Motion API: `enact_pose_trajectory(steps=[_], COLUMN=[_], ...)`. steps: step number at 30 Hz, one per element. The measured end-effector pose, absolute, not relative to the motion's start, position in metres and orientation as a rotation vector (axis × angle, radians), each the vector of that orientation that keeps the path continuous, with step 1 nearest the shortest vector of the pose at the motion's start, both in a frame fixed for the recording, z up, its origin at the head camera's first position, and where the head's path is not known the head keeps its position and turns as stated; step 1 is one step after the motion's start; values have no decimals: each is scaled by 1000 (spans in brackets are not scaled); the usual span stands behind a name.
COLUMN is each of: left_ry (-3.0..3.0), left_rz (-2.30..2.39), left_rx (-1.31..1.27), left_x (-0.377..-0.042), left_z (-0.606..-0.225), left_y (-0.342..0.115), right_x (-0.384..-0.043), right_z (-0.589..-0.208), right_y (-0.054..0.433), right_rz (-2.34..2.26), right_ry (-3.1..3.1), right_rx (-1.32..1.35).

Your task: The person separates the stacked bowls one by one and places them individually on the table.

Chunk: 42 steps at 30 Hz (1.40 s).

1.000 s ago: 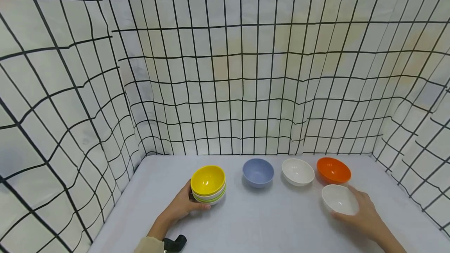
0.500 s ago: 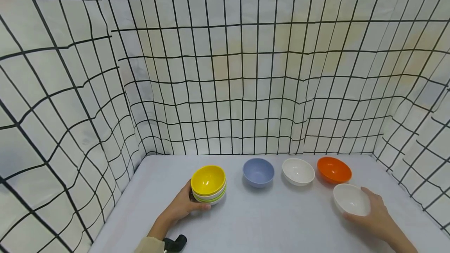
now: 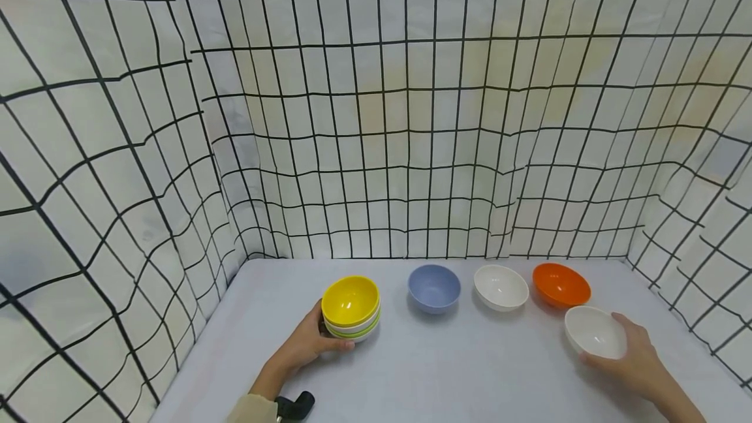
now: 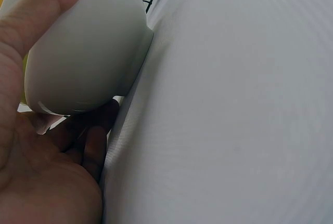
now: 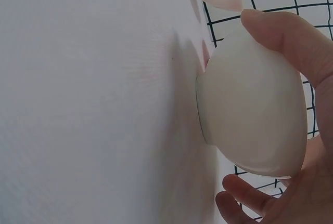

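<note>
My left hand [image 3: 311, 341] holds a stack of bowls from its left side, thumb at the front and fingers behind. On top of the stack is a yellow bowl [image 3: 350, 301], with white and green rims below it. In the left wrist view the white bottom bowl [image 4: 88, 47] stands with its foot on the cloth. My right hand [image 3: 631, 358] grips a white bowl [image 3: 595, 331] by its right side, the thumb nearest me. From the right wrist view, that white bowl [image 5: 255, 104] is close to the cloth; I cannot tell whether it touches.
A blue bowl [image 3: 434, 289], another white bowl [image 3: 501, 288] and an orange bowl [image 3: 561, 285] stand in a row toward the back of the white-covered table [image 3: 458, 371]. A white wall with black grid lines [image 3: 388, 149] encloses the back and sides. A black strap piece [image 3: 296, 405] sits by the left wrist.
My right hand has moved to the right with the white bowl, away from the centre, slowing in the last half second. The left hand and its stack have stayed in place.
</note>
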<state>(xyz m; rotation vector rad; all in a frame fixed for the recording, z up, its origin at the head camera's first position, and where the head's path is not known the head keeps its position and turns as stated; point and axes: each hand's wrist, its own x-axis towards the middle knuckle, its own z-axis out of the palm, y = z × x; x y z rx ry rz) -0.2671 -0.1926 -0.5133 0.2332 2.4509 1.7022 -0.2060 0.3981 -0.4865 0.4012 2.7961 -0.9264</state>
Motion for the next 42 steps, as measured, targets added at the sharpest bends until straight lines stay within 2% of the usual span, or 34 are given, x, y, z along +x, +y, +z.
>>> enact_pose_trajectory(steps=[28, 35, 42], left_ry=[2415, 2414, 2416], left_rz=[1740, 1746, 1743], left_rx=[251, 246, 236], left_x=[-267, -267, -267], left_z=[-514, -516, -516], left_y=[-194, -194, -195], right_x=[-208, -208, -211], right_z=[-486, -468, -439], right_y=[406, 401, 368], right_rz=[-868, -835, -870], right_ry=[2819, 2920, 3087], right_rx=[423, 354, 238])
